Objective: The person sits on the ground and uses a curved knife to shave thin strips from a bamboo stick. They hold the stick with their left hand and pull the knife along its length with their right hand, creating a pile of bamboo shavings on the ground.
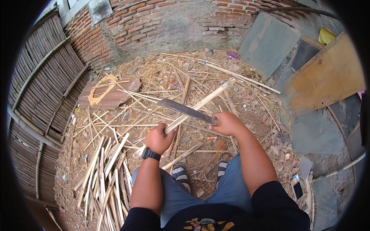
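My left hand (158, 138) is closed round the near end of a pale split wooden stick (208, 99), which slants up and away to the right. In my right hand (226, 123) is the handle of a machete (181, 109). Its dark, broad blade points left and lies across the stick, crossing it a little beyond my left hand. Whether the edge has bitten into the wood I cannot tell. A black watch (151, 154) is on my left wrist.
Many split sticks (110, 181) lie heaped at my lower left. Wood scraps and rubble litter the ground. A brown slab (127, 92) lies far left, by a bamboo wall (46, 84). Boards (327, 77) lean at right, below a brick wall (154, 23). A phone (296, 188) lies lower right.
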Available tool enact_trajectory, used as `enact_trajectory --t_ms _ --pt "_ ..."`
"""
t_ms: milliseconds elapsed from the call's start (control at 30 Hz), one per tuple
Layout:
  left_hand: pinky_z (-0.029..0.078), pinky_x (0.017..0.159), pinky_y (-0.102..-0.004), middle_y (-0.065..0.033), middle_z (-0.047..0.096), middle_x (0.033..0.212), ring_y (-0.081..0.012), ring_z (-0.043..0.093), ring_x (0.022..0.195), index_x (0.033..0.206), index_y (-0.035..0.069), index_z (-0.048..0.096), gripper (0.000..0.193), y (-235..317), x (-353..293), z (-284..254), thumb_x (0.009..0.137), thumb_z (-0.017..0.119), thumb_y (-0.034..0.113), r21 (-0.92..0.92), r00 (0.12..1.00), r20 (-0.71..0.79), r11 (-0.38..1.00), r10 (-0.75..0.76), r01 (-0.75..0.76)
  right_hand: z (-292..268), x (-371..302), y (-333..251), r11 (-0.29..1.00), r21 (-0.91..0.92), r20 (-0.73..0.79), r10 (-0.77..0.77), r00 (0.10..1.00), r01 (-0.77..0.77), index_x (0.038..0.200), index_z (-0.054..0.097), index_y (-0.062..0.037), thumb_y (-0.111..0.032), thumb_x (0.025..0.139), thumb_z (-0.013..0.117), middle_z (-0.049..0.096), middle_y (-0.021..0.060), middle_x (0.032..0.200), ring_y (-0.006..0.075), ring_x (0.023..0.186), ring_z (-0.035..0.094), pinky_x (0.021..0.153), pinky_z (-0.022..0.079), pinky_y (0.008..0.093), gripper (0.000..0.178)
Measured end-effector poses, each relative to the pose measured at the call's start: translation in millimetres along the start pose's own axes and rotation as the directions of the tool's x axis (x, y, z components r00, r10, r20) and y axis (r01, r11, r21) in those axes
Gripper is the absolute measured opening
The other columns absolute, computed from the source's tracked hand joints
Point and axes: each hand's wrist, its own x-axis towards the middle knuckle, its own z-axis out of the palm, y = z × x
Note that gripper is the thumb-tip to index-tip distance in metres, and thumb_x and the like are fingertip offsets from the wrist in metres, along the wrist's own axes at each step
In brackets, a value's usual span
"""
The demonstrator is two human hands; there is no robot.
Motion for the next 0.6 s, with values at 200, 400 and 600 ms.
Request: enact_trajectory --t_ms 200,400,600 --pt "0.055 0.064 -0.0468 -0.0174 0.07 0.072 -0.0384 0.07 0.069 0.088 0.004 0.071 0.041 1.1 1.3 -2.8 0.086 0.081 0.043 0.026 1.0 0.015 1.0 -0.018 0.017 -11.8 8.4 30.7 0.959 0.22 -0.186 0.219 0.958 -0.177 0.121 0.073 -0.0056 -0.038 0.086 0.082 0.076 0.0223 0.1 0.0362 0.097 0.074 0.087 0.057 0.0442 0.048" --pt "0.055 0.066 -0.0475 -0.0172 0.071 0.075 -0.0383 0.071 0.071 0.09 0.005 0.072 0.041 -2.7 1.8 0.7 0.086 0.081 0.044 0.013 1.0 0.026 1.0 -0.017 0.016 -1.7 6.3 19.8 0.974 0.179 -0.075 0.155 0.985 -0.14 0.122 0.073 -0.0047 -0.038 0.086 0.082 0.075 0.0239 0.104 0.0377 0.1 0.073 0.09 0.056 0.0455 0.05" --pt "0.054 0.065 -0.048 -0.0162 0.07 0.073 -0.0382 0.07 0.071 0.088 0.006 0.071 0.041 0.4 -0.1 -2.2 0.086 0.08 0.045 0.064 0.999 0.049 0.998 -0.021 0.018 1.0 5.6 3.7 0.999 -0.007 -0.008 0.054 0.999 -0.054 0.12 0.074 -0.0061 -0.039 0.085 0.083 0.075 0.0198 0.099 0.0351 0.097 0.073 0.086 0.056 0.0453 0.049"
